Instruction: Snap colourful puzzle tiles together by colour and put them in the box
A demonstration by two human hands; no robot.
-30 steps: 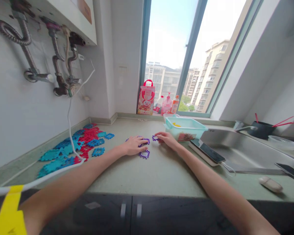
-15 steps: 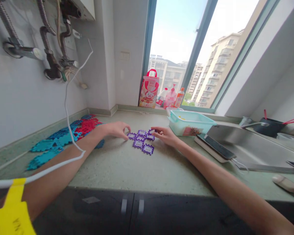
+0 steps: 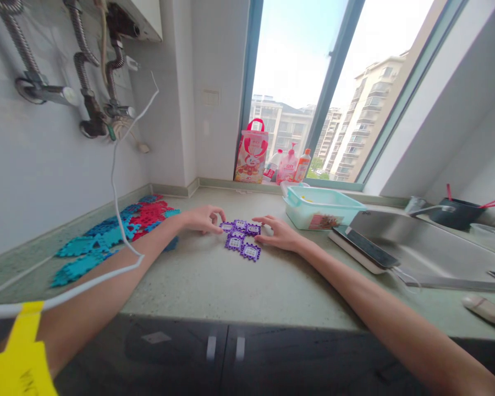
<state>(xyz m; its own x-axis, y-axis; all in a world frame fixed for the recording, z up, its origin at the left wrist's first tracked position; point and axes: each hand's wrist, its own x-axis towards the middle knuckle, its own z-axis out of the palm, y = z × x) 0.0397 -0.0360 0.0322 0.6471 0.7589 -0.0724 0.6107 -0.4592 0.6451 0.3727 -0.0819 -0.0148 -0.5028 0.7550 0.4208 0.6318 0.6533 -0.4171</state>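
Several purple interlocking tiles point(image 3: 234, 242) with notched edges and pale printed centres lie on the counter in a joined cluster. On its left side, my left hand point(image 3: 206, 219) has thumb and fingers apart, their tips close to the leftmost tile point(image 3: 226, 226). Whether they touch it I cannot tell. My right hand point(image 3: 279, 234) is on the opposite side, index finger and thumb spread around the outer edge of the right-hand tile point(image 3: 253, 230). Nothing shows gripped in either hand.
Blue, teal and red notched pieces point(image 3: 148, 216) are piled at left, partly behind my left forearm. A white cable point(image 3: 115, 187) hangs in front. At right are a mint-green bin point(image 3: 328, 203), a dark-topped device point(image 3: 365, 247) by the steel sink point(image 3: 421, 242), and a computer mouse point(image 3: 484, 309).
A tile pinched in my right hand above the cluster's right side is no longer seen raised; the right tile lies flat. My right fingers have spread apart. My left hand has shifted slightly right.
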